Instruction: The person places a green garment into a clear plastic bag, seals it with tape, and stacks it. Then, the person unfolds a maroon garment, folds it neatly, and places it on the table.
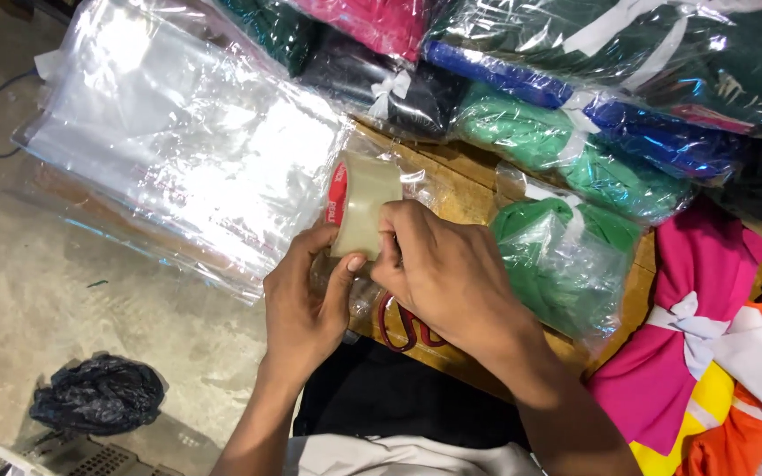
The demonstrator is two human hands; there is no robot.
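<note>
While both hands meet at mid-frame, the roll of clear packing tape [362, 204] stands between them, just above the fingertips and tilted, its red core edge facing upper left. Its round axis runs roughly from left to right across the frame, so the broad taped face looks toward the camera.

Left hand [306, 304]: comes up from below, thumb pressed on the lower edge of the roll, fingers wrapped round the far side. Grip clenched on the roll, carrying it.

Right hand [443, 273]: comes in from the right, fingertips pinched at the roll's right rim, on the tape surface. Whether a loose tape end is caught in that pinch, cannot tell; the fingers hide it. Both hands are touching the roll; the left bears it, the right works at the edge.

Roll appearance: translucent yellowish-tan winding, thick, glossy, red inner ring.

Surroundings: stack of empty clear plastic bags [178, 150] at upper left, just beside the roll. Wooden tabletop [469, 189] beneath. Red-handled scissors [399, 326], partly under the right hand. Bagged green garments [566, 256] to the right, more bagged garments in blue, dark green and pink along the top edge. Loose pink and orange cloth [698, 370] at lower right. Crumpled black bag [99, 392] on the floor, lower left.
</note>
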